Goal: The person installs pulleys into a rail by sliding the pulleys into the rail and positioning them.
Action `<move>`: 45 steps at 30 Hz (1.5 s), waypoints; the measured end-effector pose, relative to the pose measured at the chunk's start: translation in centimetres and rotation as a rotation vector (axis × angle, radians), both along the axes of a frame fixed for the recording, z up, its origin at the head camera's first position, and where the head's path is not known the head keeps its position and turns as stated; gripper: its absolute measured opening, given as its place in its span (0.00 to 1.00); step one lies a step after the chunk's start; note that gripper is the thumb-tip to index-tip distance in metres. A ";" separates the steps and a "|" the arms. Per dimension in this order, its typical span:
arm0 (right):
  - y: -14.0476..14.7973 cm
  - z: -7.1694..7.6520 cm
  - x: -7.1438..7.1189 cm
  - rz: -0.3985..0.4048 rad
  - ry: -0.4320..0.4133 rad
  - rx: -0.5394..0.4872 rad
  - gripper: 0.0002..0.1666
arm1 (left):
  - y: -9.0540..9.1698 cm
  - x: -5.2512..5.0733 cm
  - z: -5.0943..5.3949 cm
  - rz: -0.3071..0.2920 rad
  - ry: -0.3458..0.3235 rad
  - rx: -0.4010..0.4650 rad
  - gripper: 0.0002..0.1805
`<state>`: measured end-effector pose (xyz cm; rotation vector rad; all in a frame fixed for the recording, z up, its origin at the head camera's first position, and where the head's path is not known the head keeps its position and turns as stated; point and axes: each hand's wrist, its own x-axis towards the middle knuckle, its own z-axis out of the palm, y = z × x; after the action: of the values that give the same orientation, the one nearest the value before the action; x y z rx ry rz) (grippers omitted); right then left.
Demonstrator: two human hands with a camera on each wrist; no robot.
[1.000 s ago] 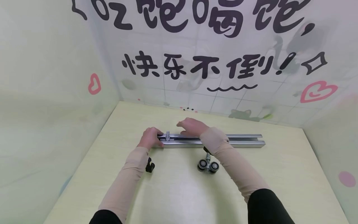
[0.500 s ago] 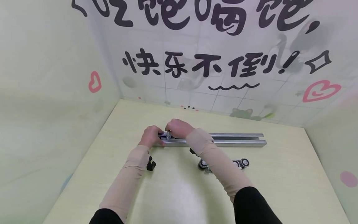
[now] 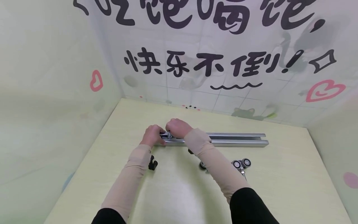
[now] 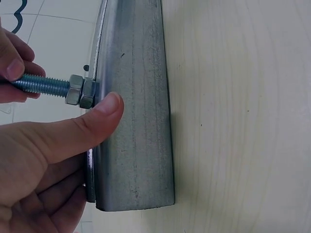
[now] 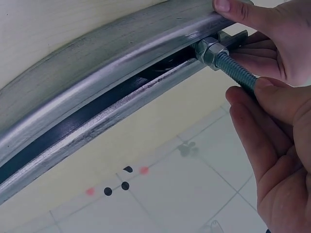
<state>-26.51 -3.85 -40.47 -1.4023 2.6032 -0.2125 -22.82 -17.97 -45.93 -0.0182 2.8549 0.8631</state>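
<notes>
A grey metal channel rail (image 3: 237,143) with a slot along its top lies across the table. My left hand (image 3: 152,136) grips the rail's left end, its thumb (image 4: 104,111) on the near side wall and its fingers round the far side. From the slot rises a threaded bolt (image 4: 46,86) with two hex nuts (image 4: 81,91) at its base. Between thumb and fingers, my right hand (image 3: 179,128) pinches the bolt's upper end, also seen in the right wrist view. Whatever carries the bolt inside the slot is hidden.
A roller trolley (image 3: 241,164) with a threaded stem lies right of my right forearm. That forearm mostly covers another set of rollers (image 3: 202,165). Beside my left wrist is a black clip-like piece (image 3: 152,163); a second black piece (image 3: 190,151) shows near the rail. Printed walls enclose the table.
My right hand has moved left along the rail to the bolt and taken hold of its top. The right-hand trolley has come out from behind the forearm. My left hand keeps its grip.
</notes>
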 end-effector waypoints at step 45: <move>7.9 -0.6 -1.0 -0.025 -0.020 -0.023 0.10 | 0.3 -0.2 0.0 0.013 -0.080 0.000 0.33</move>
<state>-27.48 4.01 -41.02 -1.3693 2.6115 -0.2593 -23.01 -17.70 -45.91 -0.0693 2.7834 0.8444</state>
